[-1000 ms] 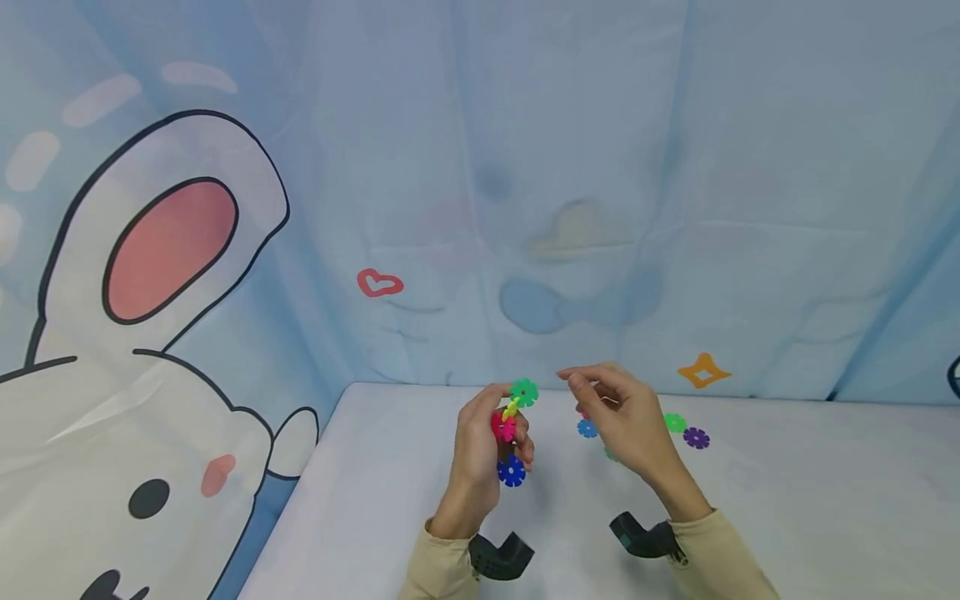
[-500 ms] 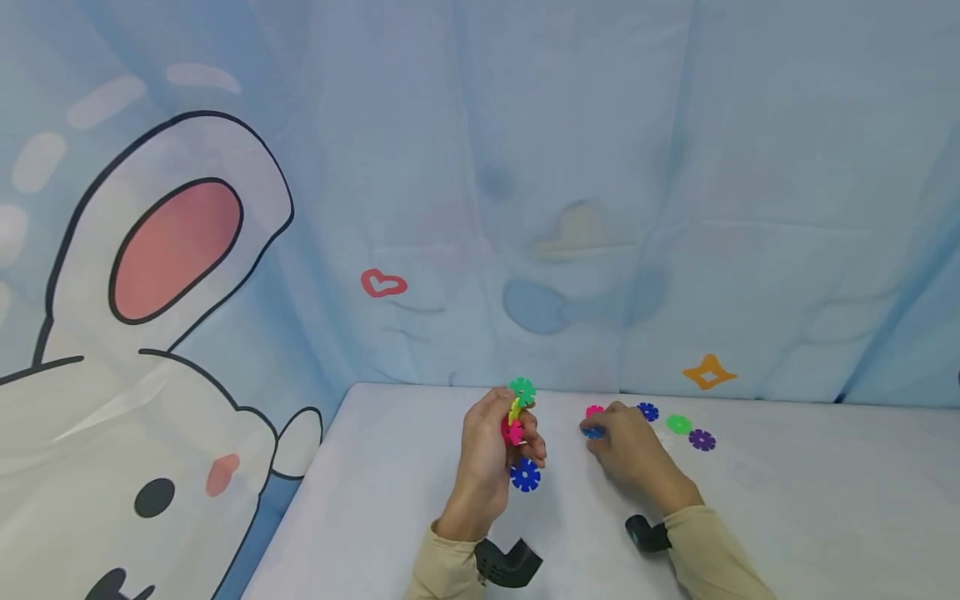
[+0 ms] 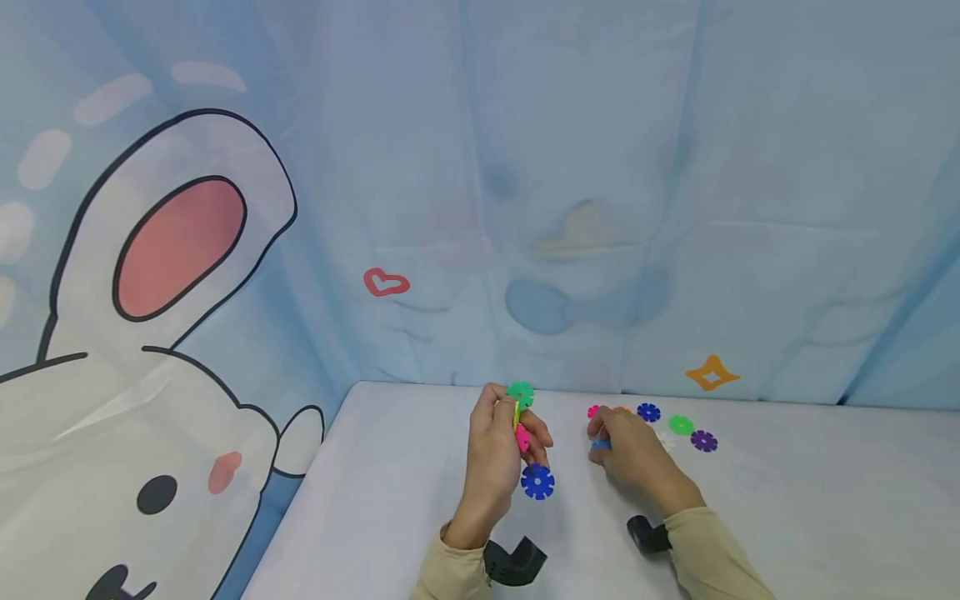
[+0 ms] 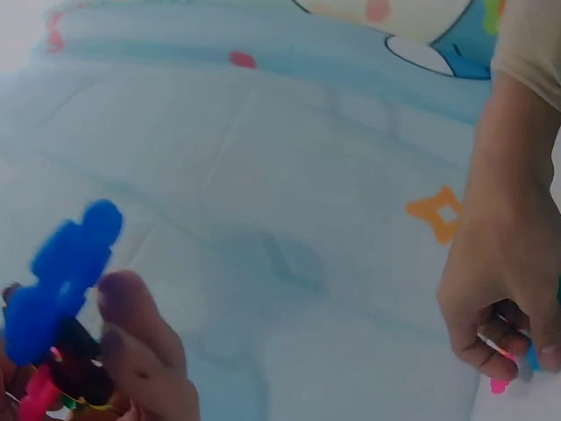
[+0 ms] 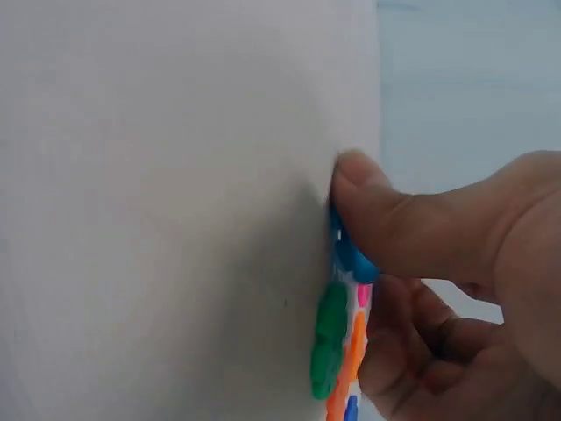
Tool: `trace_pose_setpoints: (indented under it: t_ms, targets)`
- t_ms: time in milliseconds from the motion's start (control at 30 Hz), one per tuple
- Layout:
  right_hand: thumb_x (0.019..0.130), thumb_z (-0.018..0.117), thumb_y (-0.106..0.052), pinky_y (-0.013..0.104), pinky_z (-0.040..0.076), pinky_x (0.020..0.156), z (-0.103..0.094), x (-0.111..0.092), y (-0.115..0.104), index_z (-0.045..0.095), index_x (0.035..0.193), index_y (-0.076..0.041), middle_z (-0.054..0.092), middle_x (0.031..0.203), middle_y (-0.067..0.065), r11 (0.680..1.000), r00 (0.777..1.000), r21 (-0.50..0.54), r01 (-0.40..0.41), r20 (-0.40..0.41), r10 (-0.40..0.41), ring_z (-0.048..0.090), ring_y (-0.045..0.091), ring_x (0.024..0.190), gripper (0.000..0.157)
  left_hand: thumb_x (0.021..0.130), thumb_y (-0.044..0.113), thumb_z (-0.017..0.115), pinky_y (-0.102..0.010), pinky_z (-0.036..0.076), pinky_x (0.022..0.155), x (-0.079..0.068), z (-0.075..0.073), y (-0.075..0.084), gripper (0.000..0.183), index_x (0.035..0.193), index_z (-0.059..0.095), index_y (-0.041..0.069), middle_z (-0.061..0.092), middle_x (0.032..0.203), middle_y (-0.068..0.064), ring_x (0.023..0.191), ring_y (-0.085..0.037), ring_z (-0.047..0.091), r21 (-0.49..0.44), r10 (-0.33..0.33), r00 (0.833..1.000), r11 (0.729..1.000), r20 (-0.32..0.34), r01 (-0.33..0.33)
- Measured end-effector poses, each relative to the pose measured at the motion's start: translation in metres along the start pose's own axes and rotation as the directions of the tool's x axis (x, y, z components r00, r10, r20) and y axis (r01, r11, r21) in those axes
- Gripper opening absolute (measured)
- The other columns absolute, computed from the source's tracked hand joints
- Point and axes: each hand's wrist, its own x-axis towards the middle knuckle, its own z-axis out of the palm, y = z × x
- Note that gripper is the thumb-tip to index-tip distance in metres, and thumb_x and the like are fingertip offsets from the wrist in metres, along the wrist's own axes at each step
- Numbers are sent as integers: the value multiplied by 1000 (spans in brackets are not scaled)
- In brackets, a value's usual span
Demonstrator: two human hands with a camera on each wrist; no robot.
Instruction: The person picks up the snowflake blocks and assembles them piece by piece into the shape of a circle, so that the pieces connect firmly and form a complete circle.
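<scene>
Right hand point(image 3: 636, 454), lower right of the frame: thumb and fingers pinched on a light-blue disc point(image 3: 602, 445), at the desk point(image 3: 375, 492). Left hand point(image 3: 495, 450), lower centre: curled round a joined chain point(image 3: 522, 438), long axis roughly top-to-bottom. I log the disc right of the chain, right hand nearer.

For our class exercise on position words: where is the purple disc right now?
In the head view, the purple disc lies on the white tabletop, right of the right hand, just beside the light green disc.
</scene>
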Motion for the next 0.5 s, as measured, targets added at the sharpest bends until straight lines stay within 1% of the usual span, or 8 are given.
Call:
trace_pose_setpoints:
  t_ms: [67,133,200,267,300,367,433,500]
  targets:
    - [87,85,-5,42,57,78,-2,0,1,67,103,-4,61,92,7,1000,1000,14,-1,18,1,58,23,86,24,112,12,28,-18,52,49,-1,1,0,22,99,45,6,62,66,-6,46,-7,57,16,36,999,999,-8,-36]
    - [89,85,-9,36,52,71,-7,-1,2,68,100,-5,58,86,5,999,1000,27,22,20,-23,54,20,81,21,111,12,27,-18,51,47,-2,1,-1,23,97,45,6,61,63,-14,44,-7,56,23,66,998,998,-13,-66]
    - [91,84,-13,30,47,66,-14,-2,1,69,95,-7,57,80,2,996,997,53,74,-15,-74,52,18,76,16,110,12,27,-18,49,44,-2,2,-1,25,94,45,6,60,61,-23,42,-7,54,38,94,995,995,-22,-93]
    - [94,81,-14,26,47,63,-22,-4,-4,72,93,-9,61,78,1,983,985,101,156,-91,-147,53,14,73,11,109,12,27,-19,47,41,-3,2,-1,27,90,45,6,58,60,-31,40,-7,51,64,123,992,991,-31,-121]
    - [95,80,-12,24,51,64,-28,-6,-8,73,95,-9,64,80,0,969,971,128,209,-145,-190,56,13,73,7,108,11,26,-19,45,39,-3,2,-1,27,89,44,5,57,59,-33,39,-7,50,78,135,990,988,-32,-133]
    - [97,76,-8,19,56,67,-38,-9,-19,76,101,-9,70,84,1,932,931,190,310,-259,-257,62,11,73,4,108,11,27,-20,43,37,-4,2,-2,28,88,45,4,57,57,-34,37,-6,48,107,157,987,982,-30,-153]
    - [99,71,-2,17,60,72,-49,-15,-32,77,110,-7,74,89,3,878,884,261,401,-361,-296,68,9,75,13,109,12,28,-21,43,35,-5,3,-1,30,88,45,1,57,56,-33,36,-7,48,126,176,984,977,-17,-173]
    - [99,69,3,15,61,77,-58,-22,-46,76,114,-4,75,91,5,814,845,339,472,-437,-308,73,9,78,18,111,12,30,-22,43,34,-6,4,-1,30,89,46,-1,57,54,-31,36,-7,48,135,192,981,973,-4,-190]
